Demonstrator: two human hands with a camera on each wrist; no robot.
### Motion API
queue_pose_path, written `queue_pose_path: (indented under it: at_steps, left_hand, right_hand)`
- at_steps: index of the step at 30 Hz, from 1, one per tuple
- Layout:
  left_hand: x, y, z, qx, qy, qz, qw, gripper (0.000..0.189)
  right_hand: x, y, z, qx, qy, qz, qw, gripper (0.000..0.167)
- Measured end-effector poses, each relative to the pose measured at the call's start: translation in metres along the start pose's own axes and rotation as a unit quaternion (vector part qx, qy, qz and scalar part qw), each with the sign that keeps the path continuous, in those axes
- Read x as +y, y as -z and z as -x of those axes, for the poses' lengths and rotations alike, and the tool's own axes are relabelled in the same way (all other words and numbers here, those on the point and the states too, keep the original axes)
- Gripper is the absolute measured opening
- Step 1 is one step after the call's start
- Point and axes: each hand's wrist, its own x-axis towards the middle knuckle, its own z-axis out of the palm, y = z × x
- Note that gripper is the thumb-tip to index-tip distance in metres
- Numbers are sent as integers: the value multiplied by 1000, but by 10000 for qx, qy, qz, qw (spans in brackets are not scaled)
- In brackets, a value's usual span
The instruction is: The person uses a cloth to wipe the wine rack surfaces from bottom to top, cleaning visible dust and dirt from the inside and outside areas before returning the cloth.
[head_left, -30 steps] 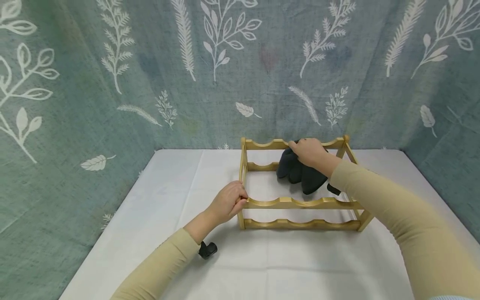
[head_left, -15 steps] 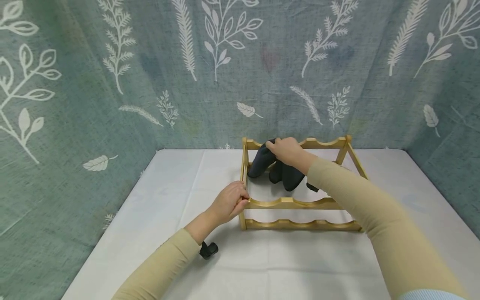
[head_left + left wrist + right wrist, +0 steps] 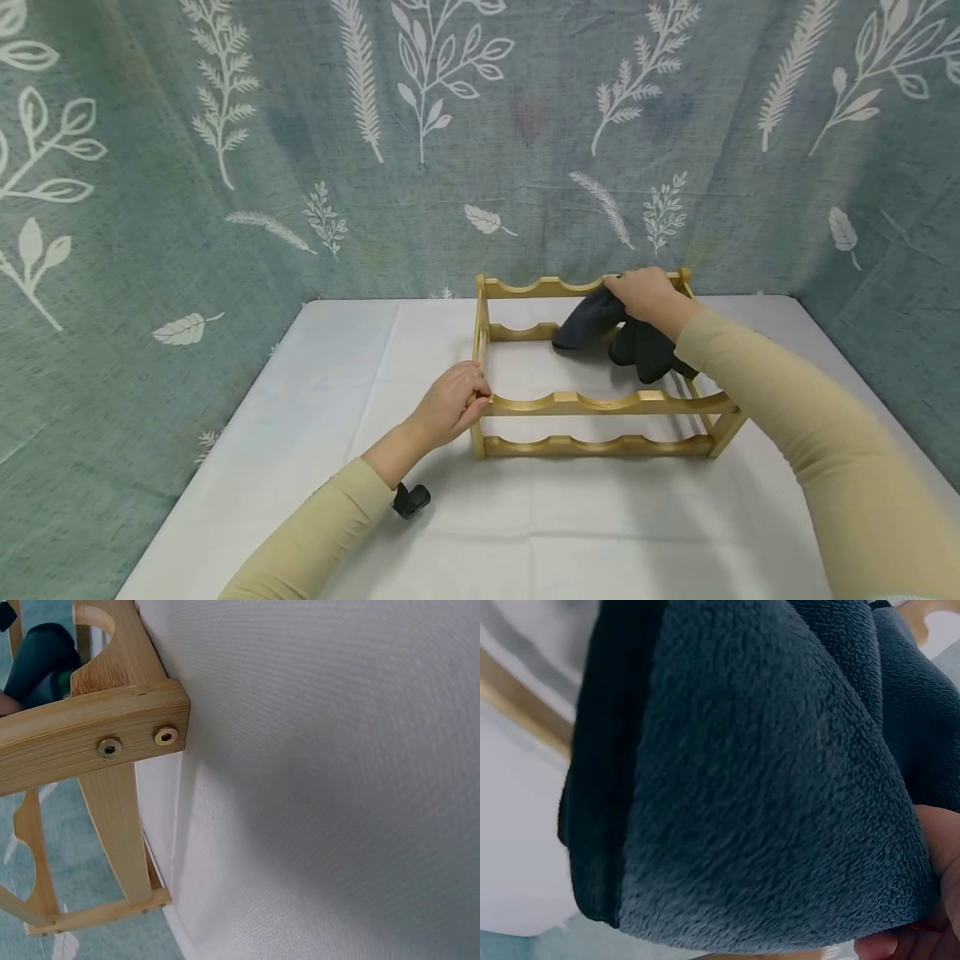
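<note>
A light wooden wine rack (image 3: 600, 405) with scalloped rails stands at the back right of the table in the head view. My left hand (image 3: 448, 406) grips its front left corner. In the left wrist view, bolts show in a wooden bar (image 3: 90, 724) of the rack. At the back right rail, my right hand (image 3: 651, 296) holds a dark blue-grey cloth (image 3: 592, 318), which hangs in folds inside the rack. The right wrist view shows the cloth's fuzzy pile (image 3: 757, 787) and dark hem up close, pinched by the right hand's fingers (image 3: 943, 847).
A small black object (image 3: 412, 501) shows beside the left sleeve; its kind is unclear. The white table (image 3: 330, 400) meets a green leaf-patterned curtain (image 3: 405, 233) behind the rack, and the curtain also closes off the left and right sides.
My right hand swept the cloth left along the back rail, then brought it back right to near the rack's back right corner. The left hand kept its grip on the rack.
</note>
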Motion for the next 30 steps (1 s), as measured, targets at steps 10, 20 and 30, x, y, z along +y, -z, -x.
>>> queue_pose_path:
  at_steps: [10, 20, 30]
  left_hand:
    - [0, -2, 0, 61, -25, 13, 10000, 34]
    - [2, -2, 0, 121, 180, 291, 9993, 32]
    - [3, 10, -2, -310, 583, 334, 9973, 33]
  right_hand:
    - [13, -9, 10, -93, -230, -59, 9997, 42]
    - [12, 21, 32, 367, -279, -928, 9946, 34]
    - [16, 53, 74, 1178, -322, -1863, 9749, 35]
